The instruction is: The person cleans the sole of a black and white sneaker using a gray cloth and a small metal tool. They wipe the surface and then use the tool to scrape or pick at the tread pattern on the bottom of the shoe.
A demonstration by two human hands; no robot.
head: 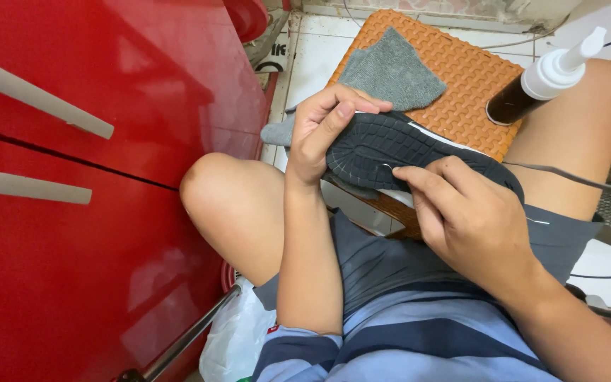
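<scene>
A dark shoe [390, 145] lies sole up across my lap, its grey treaded sole facing me and a white edge showing along the far side. My left hand [319, 131] is shut on the toe end, thumb pressed on the sole. My right hand [461, 212] grips the heel end, fingertips resting on the tread near the middle. A loose shoelace [567, 177] trails to the right from the shoe.
An orange woven stool [461, 67] stands beyond my knees with a grey cloth [390, 71] draped on it. A dark bottle with a white pump [539, 85] stands at its right edge. A glossy red cabinet [93, 191] with pale handles fills the left. A white plastic bag [231, 339] sits below.
</scene>
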